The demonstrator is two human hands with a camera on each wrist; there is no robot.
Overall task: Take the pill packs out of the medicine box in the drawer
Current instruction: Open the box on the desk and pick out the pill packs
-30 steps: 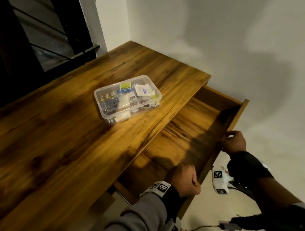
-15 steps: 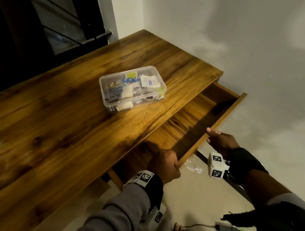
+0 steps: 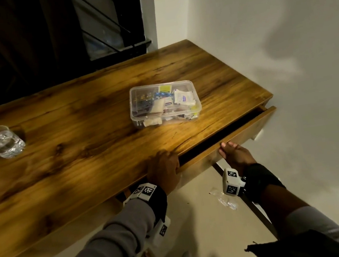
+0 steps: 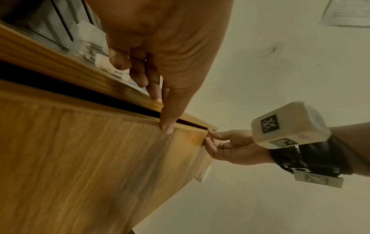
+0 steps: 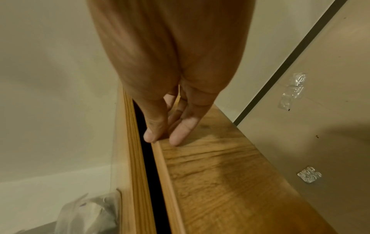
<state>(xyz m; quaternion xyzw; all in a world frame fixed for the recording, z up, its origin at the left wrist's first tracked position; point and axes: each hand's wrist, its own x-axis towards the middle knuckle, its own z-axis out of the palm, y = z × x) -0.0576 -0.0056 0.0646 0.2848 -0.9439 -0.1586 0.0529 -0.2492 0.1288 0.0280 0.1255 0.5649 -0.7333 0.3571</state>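
Head view: drawer (image 3: pixel 231 139) interior hidden in shadow

One medicine box (image 3: pixel 165 102), one glass (image 3: pixel 0 142), one drawer (image 3: pixel 231 141)

A wooden table (image 3: pixel 79 145) carries a clear medicine box (image 3: pixel 165 104) and a water glass (image 3: pixel 0 141), well apart.
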